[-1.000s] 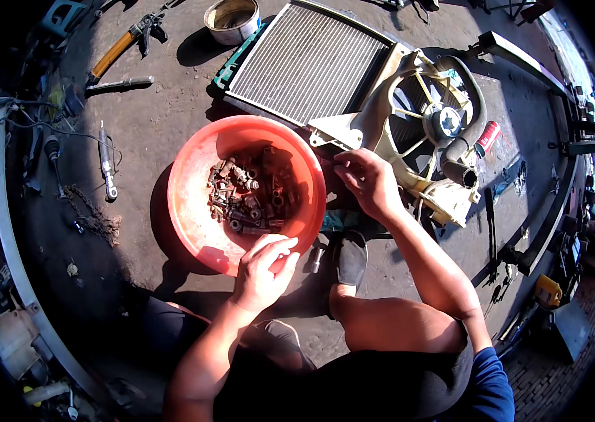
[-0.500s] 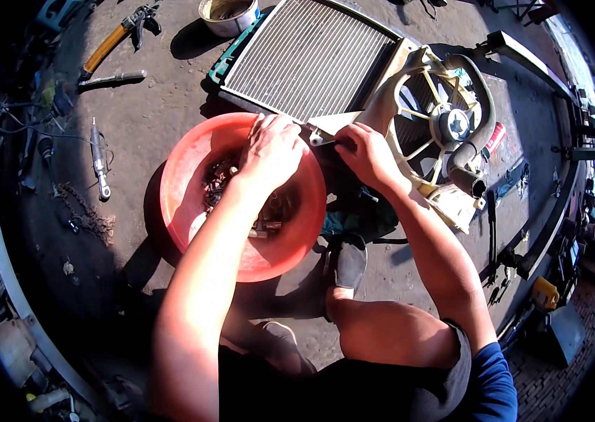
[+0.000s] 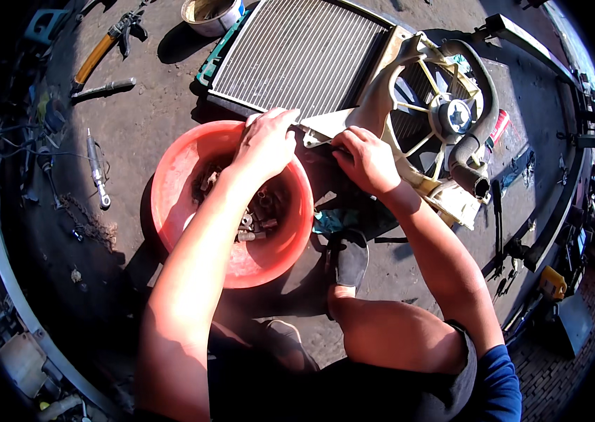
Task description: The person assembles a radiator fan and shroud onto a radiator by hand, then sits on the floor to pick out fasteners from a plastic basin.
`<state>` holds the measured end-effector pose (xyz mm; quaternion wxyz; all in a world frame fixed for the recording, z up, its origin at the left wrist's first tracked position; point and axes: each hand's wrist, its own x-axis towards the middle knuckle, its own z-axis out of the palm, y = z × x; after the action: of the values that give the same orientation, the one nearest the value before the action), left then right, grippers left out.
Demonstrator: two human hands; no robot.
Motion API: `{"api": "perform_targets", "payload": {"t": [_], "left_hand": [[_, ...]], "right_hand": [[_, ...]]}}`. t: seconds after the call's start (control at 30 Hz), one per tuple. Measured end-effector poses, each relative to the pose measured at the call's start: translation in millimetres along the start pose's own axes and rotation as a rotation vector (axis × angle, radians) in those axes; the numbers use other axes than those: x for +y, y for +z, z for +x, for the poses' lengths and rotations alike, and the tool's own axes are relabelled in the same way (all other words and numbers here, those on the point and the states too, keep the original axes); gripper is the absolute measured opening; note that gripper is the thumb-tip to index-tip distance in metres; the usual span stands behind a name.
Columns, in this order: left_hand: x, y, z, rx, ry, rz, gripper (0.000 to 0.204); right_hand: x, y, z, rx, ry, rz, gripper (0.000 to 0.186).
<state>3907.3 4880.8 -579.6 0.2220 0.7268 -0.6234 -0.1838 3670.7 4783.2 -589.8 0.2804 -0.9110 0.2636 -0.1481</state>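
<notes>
A radiator [image 3: 297,56] with pale fins lies at the top middle. Along its right side sits a cream fan shroud [image 3: 382,98], whose round fan has a silver hub [image 3: 454,117]. My left hand [image 3: 267,141] reaches over the rim of a red plastic basin [image 3: 171,169], its fingers bent at the radiator's near edge; its fingertips are partly hidden. Beside the shroud's near corner, my right hand [image 3: 368,160] has its fingers curled in; whatever they may hold is hidden. Metal sockets and small parts [image 3: 259,214] lie in the basin, partly covered by my left forearm.
An orange-handled tool [image 3: 97,62], a metal rod [image 3: 104,89] and a ratchet-like tool [image 3: 97,169] lie on the left floor. A round tub [image 3: 213,17] stands beyond the radiator. A black hose [image 3: 484,119] curves over the fan; a red can [image 3: 500,125] lies beside it.
The view has shifted slightly, moving the radiator and basin a little left in the picture. Both hands stay near the radiator's near edge; my right fingers look more tightly curled.
</notes>
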Motion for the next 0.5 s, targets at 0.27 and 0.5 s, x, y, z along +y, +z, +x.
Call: {"api": "perform_targets", "payload": {"t": [0.27, 0.5], "left_hand": [[8.2, 7.9, 18.9, -0.253, -0.116, 0.039, 0.061], [11.1, 25.0, 14.4, -0.182, -0.145, 0.096, 0.057]], "right_hand": [[2.4, 2.7, 2.0, 0.018, -0.003, 0.023, 0.021], [-9.5, -2.4, 15.1, -0.027, -0.030, -0.037, 0.020]]}}
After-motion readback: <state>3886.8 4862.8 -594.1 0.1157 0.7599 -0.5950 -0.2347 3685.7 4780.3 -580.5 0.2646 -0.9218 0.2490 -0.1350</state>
